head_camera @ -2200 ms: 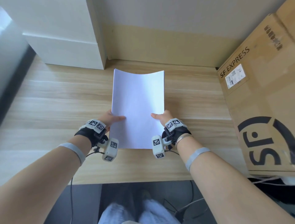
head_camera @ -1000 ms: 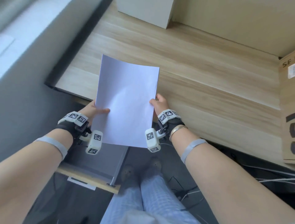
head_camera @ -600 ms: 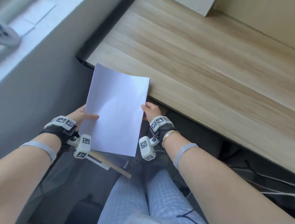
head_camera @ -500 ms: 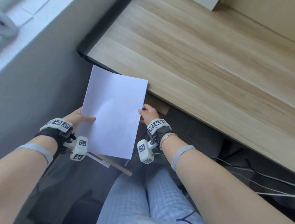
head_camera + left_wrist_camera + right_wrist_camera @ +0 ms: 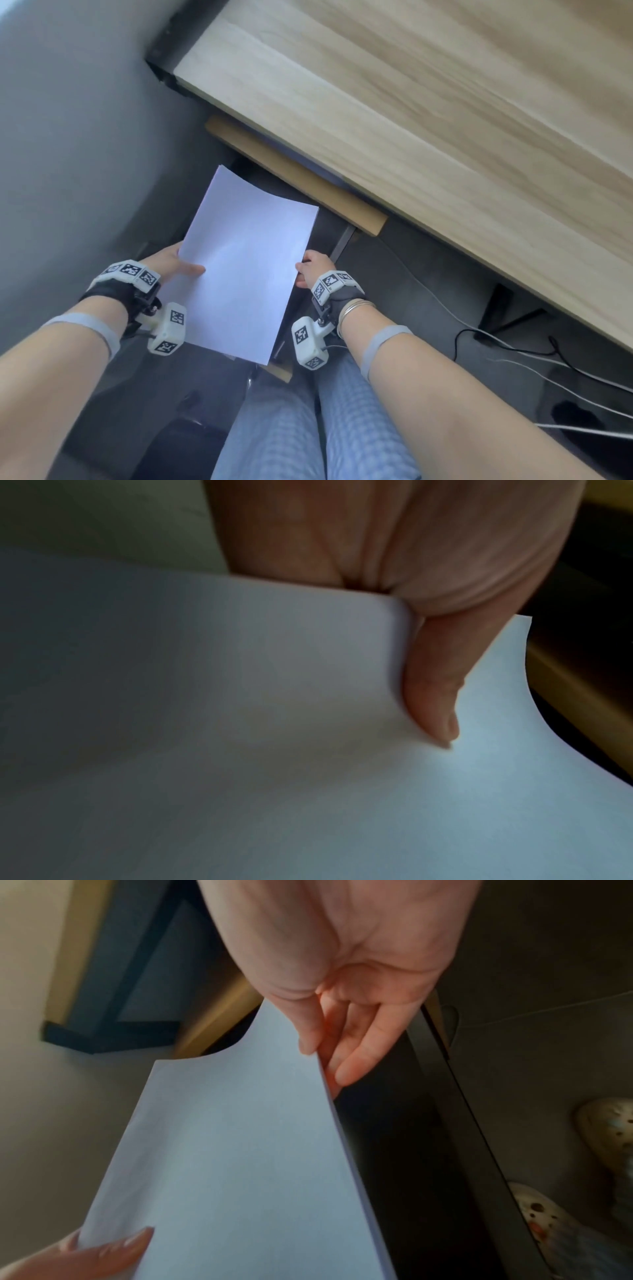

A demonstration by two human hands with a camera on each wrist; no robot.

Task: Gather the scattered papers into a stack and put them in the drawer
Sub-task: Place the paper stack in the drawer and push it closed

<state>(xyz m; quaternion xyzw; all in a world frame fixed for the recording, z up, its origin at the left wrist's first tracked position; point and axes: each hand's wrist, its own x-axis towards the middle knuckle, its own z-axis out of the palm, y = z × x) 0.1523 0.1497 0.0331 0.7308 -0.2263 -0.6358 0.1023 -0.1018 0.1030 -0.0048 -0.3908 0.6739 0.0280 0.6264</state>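
Both hands, left hand [image 5: 171, 265] and right hand [image 5: 313, 269], pinch the paper stack [image 5: 245, 263] mid-frame above the drawer [image 5: 342, 240] (open, I judge); next, lower it in flat.

Head cam overhead; wrist cams close-up.

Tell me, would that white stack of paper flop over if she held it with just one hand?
Probably yes. The paper stack looks thin and already bows between the left hand and right hand, each holding a side edge, so one hand would likely let the far side droop. It seems light. The loose sheets, their edges visible in the right wrist view, might also slide apart.
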